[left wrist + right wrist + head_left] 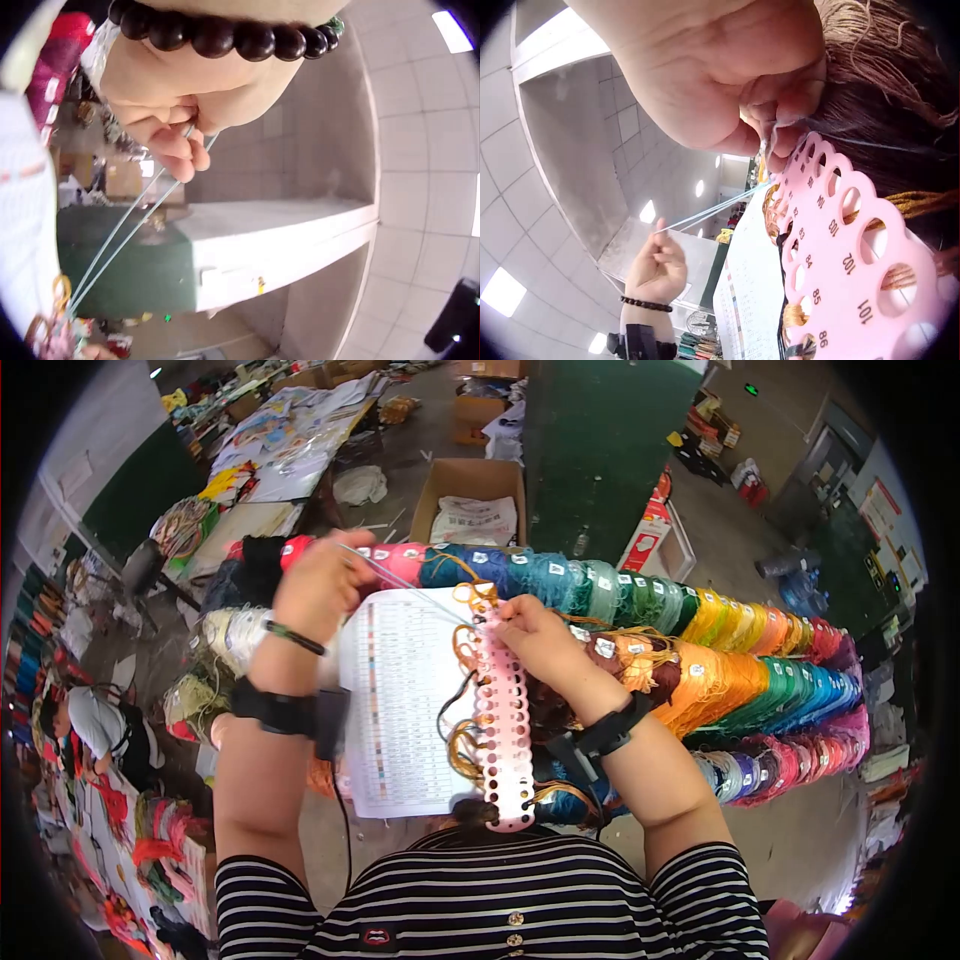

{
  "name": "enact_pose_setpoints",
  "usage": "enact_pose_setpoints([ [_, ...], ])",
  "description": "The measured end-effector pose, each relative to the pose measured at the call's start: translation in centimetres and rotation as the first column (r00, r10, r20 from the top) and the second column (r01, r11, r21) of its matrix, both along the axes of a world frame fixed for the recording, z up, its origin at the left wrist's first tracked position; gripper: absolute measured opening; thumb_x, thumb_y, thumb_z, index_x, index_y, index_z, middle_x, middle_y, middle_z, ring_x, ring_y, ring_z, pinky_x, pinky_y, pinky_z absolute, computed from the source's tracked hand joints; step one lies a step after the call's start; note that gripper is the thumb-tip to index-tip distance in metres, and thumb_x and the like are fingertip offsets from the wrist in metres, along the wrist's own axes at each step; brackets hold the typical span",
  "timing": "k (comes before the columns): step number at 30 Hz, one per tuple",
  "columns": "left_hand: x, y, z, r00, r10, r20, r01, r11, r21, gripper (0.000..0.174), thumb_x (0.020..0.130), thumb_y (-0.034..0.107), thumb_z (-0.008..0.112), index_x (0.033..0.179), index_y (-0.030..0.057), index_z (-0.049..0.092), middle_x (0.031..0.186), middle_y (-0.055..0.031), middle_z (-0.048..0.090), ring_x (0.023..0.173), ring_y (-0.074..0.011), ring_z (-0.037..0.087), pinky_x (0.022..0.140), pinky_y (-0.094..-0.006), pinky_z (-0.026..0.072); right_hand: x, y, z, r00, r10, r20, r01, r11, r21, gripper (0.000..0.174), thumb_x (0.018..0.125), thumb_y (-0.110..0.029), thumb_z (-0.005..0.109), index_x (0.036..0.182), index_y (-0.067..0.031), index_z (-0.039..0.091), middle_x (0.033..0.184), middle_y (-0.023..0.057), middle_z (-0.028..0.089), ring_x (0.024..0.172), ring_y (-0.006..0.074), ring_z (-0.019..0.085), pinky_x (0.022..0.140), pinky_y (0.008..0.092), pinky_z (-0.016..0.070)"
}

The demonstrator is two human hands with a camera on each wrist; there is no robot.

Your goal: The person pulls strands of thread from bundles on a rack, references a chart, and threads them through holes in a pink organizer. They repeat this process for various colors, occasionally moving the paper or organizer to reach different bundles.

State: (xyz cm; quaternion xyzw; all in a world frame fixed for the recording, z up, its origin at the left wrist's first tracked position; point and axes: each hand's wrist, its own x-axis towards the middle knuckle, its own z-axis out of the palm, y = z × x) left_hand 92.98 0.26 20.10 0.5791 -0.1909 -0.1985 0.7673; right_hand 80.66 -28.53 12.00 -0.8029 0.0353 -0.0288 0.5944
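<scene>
A pink thread organizer card [503, 730] [855, 247] with numbered holes stands upright in front of me, golden threads [462, 745] looped through some holes. My right hand [530, 635] [780, 124] pinches a pale blue thread [405, 582] [705, 214] at the card's top. My left hand [320, 582] [176, 139] pinches the same thread's other end, up and to the left, so it runs taut between both hands. A white printed colour chart [400, 700] [750, 300] lies behind the card.
Behind the chart hangs a long rack of coloured thread skeins [740, 670], from red and teal through green, yellow and orange to pink. A cardboard box [470, 500] stands on the floor beyond. A person [95, 725] sits at the left by cluttered tables [270, 440].
</scene>
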Motion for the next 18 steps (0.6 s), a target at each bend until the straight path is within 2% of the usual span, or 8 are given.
enact_pose_setpoints([
  [2,1.0,4.9,1.6,0.969,0.237,-0.068,-0.246,0.922,-0.300,0.033,0.100,0.018,0.048,0.125,-0.0041,0.049,0.083,-0.0067,0.065,0.074,-0.0136,0.065,0.066,-0.0207,0.0555,-0.1,-0.1,0.2,0.999,-0.032,-0.016,0.028,0.984,-0.178,0.025,0.088,-0.015,0.061,0.108,-0.0035,0.054,0.088,0.0107,0.067,0.082,0.0200,0.065,0.073,0.0309,0.0500],
  [3,1.0,8.2,1.2,0.983,0.169,-0.074,-0.184,0.896,-0.403,0.032,0.100,0.017,0.048,0.123,-0.0053,0.049,0.094,-0.0099,0.066,0.087,-0.0177,0.065,0.080,-0.0266,0.0572,-0.3,-0.1,0.4,0.999,-0.030,-0.019,0.026,0.986,-0.163,0.025,0.087,-0.014,0.060,0.109,-0.0029,0.054,0.093,0.0116,0.067,0.085,0.0208,0.064,0.074,0.0315,0.0503],
  [4,-0.5,8.6,2.2,0.844,0.507,-0.173,-0.527,0.729,-0.437,0.034,0.100,0.019,0.049,0.125,-0.0039,0.048,0.109,-0.0138,0.063,0.101,-0.0211,0.062,0.089,-0.0305,0.0532,-0.4,0.1,0.4,1.000,-0.003,-0.017,0.000,0.989,-0.146,0.026,0.087,-0.013,0.060,0.110,-0.0023,0.054,0.097,0.0125,0.066,0.088,0.0217,0.064,0.075,0.0321,0.0506],
  [6,-0.2,16.9,-1.8,0.797,0.597,-0.094,-0.559,0.669,-0.489,0.040,0.099,0.025,0.050,0.128,-0.0032,0.046,0.118,-0.0170,0.059,0.110,-0.0230,0.058,0.095,-0.0329,0.0493,-0.2,0.5,-1.1,0.994,0.008,0.106,0.017,0.973,-0.231,0.029,0.087,-0.014,0.061,0.112,-0.0021,0.054,0.095,0.0102,0.066,0.086,0.0207,0.063,0.075,0.0338,0.0512],
  [7,-2.4,19.2,-2.9,0.769,0.632,0.099,-0.546,0.729,-0.413,0.043,0.099,0.029,0.051,0.127,-0.0029,0.046,0.117,-0.0173,0.059,0.109,-0.0228,0.058,0.093,-0.0319,0.0496,-0.5,0.8,-0.4,0.993,0.065,0.097,-0.036,0.960,-0.277,0.029,0.087,-0.017,0.063,0.110,-0.0014,0.055,0.092,0.0109,0.066,0.083,0.0227,0.064,0.073,0.0351,0.0511],
  [9,-7.8,18.8,-2.2,0.732,0.681,0.019,-0.647,0.703,-0.294,0.047,0.098,0.035,0.051,0.126,-0.0027,0.048,0.116,-0.0172,0.059,0.107,-0.0224,0.059,0.092,-0.0307,0.0499,-0.5,3.8,1.6,0.981,0.163,0.102,-0.104,0.894,-0.435,0.030,0.086,-0.023,0.065,0.105,-0.0005,0.057,0.088,0.0122,0.066,0.079,0.0267,0.065,0.070,0.0374,0.0509],
  [10,-9.4,16.2,0.0,0.713,0.662,-0.233,-0.701,0.658,-0.274,0.047,0.098,0.037,0.051,0.124,-0.0029,0.049,0.116,-0.0168,0.060,0.107,-0.0224,0.059,0.091,-0.0304,0.0498,-0.9,4.1,3.1,0.976,0.178,0.128,-0.082,0.838,-0.540,0.031,0.085,-0.025,0.066,0.102,-0.0003,0.058,0.086,0.0128,0.066,0.077,0.0287,0.065,0.069,0.0384,0.0507],
  [18,-13.4,12.3,1.4,0.722,0.677,-0.146,-0.680,0.653,-0.335,0.051,0.098,0.040,0.049,0.121,-0.0055,0.050,0.110,-0.0143,0.061,0.102,-0.0224,0.060,0.091,-0.0320,0.0498,-6.3,9.7,4.7,0.791,0.509,0.339,-0.056,0.612,-0.789,0.040,0.078,-0.035,0.071,0.100,-0.0020,0.064,0.088,0.0163,0.065,0.083,0.0332,0.062,0.073,0.0430,0.0493],
])
